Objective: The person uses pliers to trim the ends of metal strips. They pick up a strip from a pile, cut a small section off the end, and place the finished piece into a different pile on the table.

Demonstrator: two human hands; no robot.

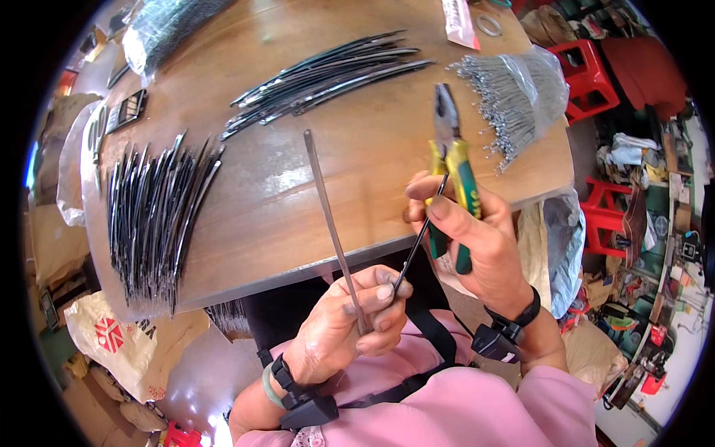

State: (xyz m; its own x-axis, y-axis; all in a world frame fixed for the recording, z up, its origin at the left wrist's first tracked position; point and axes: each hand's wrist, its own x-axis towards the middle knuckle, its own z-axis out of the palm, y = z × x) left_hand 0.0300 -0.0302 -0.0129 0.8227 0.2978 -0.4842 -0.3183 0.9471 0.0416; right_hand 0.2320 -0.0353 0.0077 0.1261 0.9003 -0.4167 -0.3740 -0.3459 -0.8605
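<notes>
My left hand [356, 311] is closed around the lower part of a long flat grey metal strip [326, 207], which tilts up to the left. Its fingertips also pinch the lower end of a thin black rod [414, 249]. The rod's upper end lies between the thumb and fingers of my right hand [477, 231]. In that same right hand rest pliers [447, 123] with yellow and green handles, jaws pointing up and away. Both hands are in front of the table's near edge. On the table, long black strips lie in a left pile [156, 223] and a far pile [316, 82].
A clear plastic bag [532, 93] of thin metal wires lies at the table's right [521, 194]. A dark calculator-like device [126, 112] is at the left, near a plastic-wrapped bundle [167, 33]. Red stools [588, 78] stand to the right; a paper sack [138, 343] is at lower left.
</notes>
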